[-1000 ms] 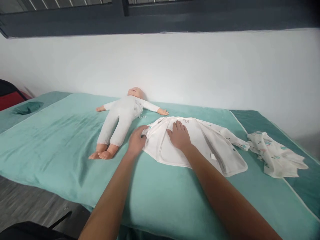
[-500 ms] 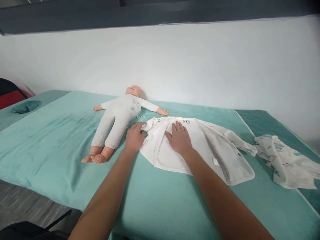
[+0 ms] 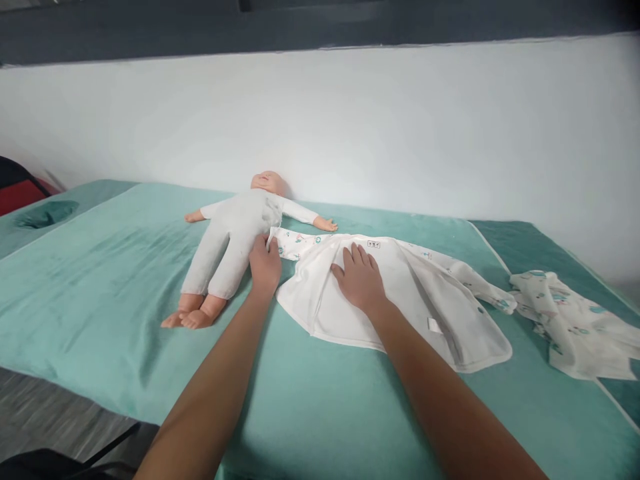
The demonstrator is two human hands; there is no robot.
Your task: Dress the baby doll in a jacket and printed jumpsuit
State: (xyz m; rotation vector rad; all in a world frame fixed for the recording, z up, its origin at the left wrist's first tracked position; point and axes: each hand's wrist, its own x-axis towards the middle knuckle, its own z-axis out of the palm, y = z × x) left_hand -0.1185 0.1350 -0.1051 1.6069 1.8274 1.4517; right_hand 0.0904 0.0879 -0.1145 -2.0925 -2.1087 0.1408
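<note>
In the head view, a sleeve of the white baby garment is pinched by the left hand, drawn leftward beside the doll. The right hand is pressed flat, fingers spread, on the garment's body, whose long axis runs rightward from the left hand.

The left hand has drawn the garment's sleeve out toward the doll.

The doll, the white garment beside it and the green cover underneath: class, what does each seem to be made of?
Doll: smooth matte plastic head and limbs, apparently a soft cloth body. White garment: thin printed fabric, probably cotton; it creases limply. Green cover: soft, faintly sheeny cloth, perhaps velvety.
</note>
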